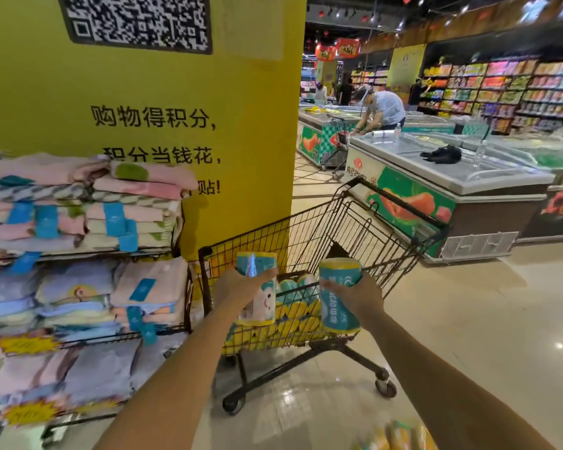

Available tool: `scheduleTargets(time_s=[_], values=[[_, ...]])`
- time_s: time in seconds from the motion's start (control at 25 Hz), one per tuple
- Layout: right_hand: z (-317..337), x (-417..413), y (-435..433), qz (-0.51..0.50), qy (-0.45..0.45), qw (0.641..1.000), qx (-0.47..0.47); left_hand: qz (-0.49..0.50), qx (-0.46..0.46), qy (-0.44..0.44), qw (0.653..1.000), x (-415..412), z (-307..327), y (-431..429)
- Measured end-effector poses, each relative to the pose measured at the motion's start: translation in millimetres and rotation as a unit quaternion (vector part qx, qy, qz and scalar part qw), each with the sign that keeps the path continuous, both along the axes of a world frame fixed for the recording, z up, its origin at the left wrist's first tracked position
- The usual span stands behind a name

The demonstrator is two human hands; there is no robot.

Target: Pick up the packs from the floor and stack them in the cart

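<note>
The single view comes from a wide-angle camera worn on the person's head. It faces forward and tilts down at the shopping cart (355,228), which stands close, just below the frame's centre and within arm's reach. Both forearms enter from the bottom edge and reach the cart's near rim, the left hand (241,287) gripping one pack (261,308) and the right hand (355,295) another pack (338,274). A yellow pillar (241,125) rises behind the cart, a towel rack (78,222) stands left of it, and chest freezers (452,177) lie to its right. Store shelves (517,92) far beyond the cart look blurred.
</note>
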State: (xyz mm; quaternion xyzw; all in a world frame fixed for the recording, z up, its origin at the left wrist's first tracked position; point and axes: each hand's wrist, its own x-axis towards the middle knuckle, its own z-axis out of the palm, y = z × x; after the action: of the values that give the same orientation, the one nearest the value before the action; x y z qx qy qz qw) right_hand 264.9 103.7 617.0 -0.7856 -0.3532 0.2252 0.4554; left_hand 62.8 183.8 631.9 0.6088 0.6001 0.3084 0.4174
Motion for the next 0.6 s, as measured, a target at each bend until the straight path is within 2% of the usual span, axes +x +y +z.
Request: scheduleTargets(time_s=[0.2,0.36,0.6], values=[[-5,51,125,-0.029,0.005,1.000,-0.009,0.004,-0.024,0.014,1.000,52,-7,126],[-17,89,193,-0.043,0.003,0.999,-0.030,-0.001,-0.082,-0.016,0.996,94,-25,192],[-78,146,278,-0.004,0.049,0.994,-0.096,0.007,-0.177,-0.034,0.984,157,-111,261]])
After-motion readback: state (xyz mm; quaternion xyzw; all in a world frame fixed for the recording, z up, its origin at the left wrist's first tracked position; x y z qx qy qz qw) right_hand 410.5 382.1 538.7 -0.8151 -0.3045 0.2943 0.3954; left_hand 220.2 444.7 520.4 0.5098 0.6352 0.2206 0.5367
